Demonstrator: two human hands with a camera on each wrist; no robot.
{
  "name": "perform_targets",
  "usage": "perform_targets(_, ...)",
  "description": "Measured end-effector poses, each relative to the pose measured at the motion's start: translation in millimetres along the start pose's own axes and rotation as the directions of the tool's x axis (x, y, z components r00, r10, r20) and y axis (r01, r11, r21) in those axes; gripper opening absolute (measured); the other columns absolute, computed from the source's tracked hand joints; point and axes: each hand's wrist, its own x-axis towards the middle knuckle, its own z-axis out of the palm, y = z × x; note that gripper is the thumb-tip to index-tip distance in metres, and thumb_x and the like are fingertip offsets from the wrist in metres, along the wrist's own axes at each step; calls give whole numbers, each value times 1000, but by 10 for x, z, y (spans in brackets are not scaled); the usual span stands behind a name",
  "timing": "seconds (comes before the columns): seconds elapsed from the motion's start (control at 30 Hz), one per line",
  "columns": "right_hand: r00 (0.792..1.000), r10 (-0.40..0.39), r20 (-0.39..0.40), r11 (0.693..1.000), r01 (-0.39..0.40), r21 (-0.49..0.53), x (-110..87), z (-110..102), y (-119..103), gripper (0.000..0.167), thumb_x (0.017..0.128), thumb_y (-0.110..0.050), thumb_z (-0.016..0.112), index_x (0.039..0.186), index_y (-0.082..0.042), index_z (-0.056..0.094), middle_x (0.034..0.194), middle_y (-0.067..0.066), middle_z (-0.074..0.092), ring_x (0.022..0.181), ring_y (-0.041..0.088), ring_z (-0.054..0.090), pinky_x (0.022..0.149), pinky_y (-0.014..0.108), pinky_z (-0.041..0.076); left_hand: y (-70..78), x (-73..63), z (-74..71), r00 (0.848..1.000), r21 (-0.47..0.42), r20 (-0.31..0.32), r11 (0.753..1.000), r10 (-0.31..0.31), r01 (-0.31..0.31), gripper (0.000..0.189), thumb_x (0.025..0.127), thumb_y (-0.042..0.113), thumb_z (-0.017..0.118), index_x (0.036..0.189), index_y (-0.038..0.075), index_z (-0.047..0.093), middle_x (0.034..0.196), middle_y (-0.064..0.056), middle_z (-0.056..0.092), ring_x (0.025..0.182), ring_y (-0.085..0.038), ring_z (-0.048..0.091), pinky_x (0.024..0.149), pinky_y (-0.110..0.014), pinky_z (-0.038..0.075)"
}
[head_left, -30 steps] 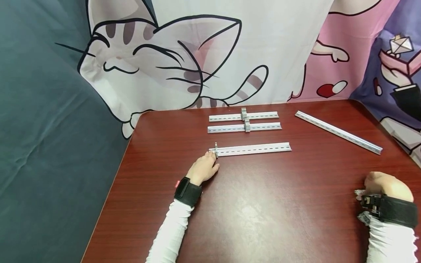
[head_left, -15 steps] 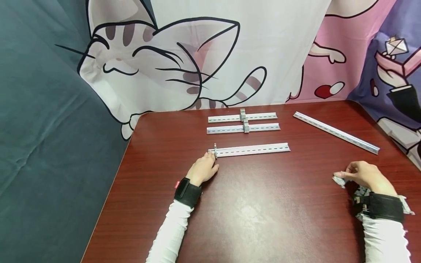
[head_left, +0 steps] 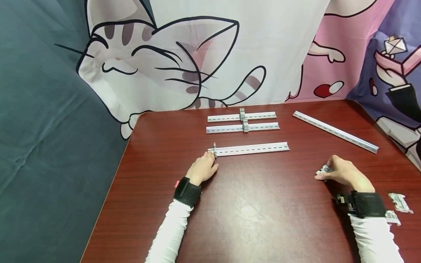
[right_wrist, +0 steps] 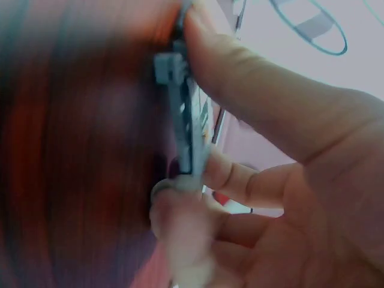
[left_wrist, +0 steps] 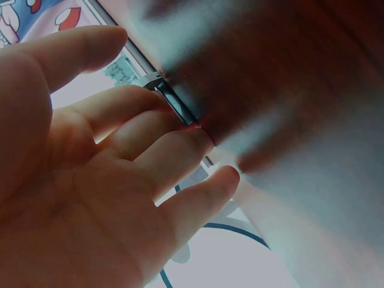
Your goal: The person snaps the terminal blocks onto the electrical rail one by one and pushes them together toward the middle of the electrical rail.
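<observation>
My left hand (head_left: 203,168) rests its fingertips on the left end of the nearest slotted DIN rail (head_left: 253,149), its fingers fairly straight in the left wrist view. A thin grey terminal block (head_left: 215,150) stands upright on that rail beside the fingertips. Off to the right of the rail, my right hand (head_left: 346,174) pinches another flat grey terminal block (head_left: 323,171) between thumb and fingers. The right wrist view shows this pinched terminal block (right_wrist: 183,114) edge-on above the wood, the near fingertip blurred.
Two shorter-looking rails (head_left: 223,129) lie behind, each with a cluster of terminal blocks (head_left: 245,126) near its middle. A bare rail (head_left: 335,131) lies slanted at the back right. Loose terminal blocks (head_left: 400,203) lie beside the right wrist on the brown table (head_left: 263,219).
My right hand has picked up a terminal block and carried it leftward and away from me, uncovering loose blocks behind it. My left hand has stayed at the rail's end.
</observation>
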Motion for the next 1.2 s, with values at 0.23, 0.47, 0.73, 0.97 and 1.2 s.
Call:
perform_targets(0.23,986,-138,-97,984,148,98,136,64,-301,42,72,-28,83,92,-6,53,74,2,63,64,13,55,58,28,41,1,7,-12,1000,-1,26,1000,2,-2,42,96,24,55,125,-6,55,131,-23,54,128,-36,51,100,-46,47)
perform_targets(0.47,968,-241,-69,934,251,253,287,132,-616,11,91,-12,65,100,-7,61,81,5,67,66,8,64,60,25,51,4,9,-16,999,-10,41,1000,-10,10,41,97,25,54,126,-5,55,132,-22,53,127,-36,52,98,-47,47)
perform_targets(0.73,941,-316,-122,911,337,237,485,231,-987,8,88,-9,65,90,-10,57,82,4,66,68,11,60,61,25,45,-2,13,-23,998,-14,61,1000,-21,22,43,97,25,54,129,-4,53,138,-22,50,131,-36,48,102,-47,45)
perform_targets(0.97,923,-347,-163,898,378,226,681,357,-1408,14,80,-8,71,78,-10,58,76,1,70,70,9,62,65,26,46,1,11,-25,999,-17,44,1000,-13,14,42,97,25,55,126,-5,55,133,-23,53,127,-37,52,100,-47,46)
perform_targets(1.2,911,-361,-200,882,404,244,856,561,-1888,24,80,-9,72,101,-4,60,79,7,71,67,14,65,61,29,49,-5,34,-16,999,-5,49,1000,-1,1,42,97,24,54,126,-6,54,135,-24,51,132,-36,47,104,-46,43)
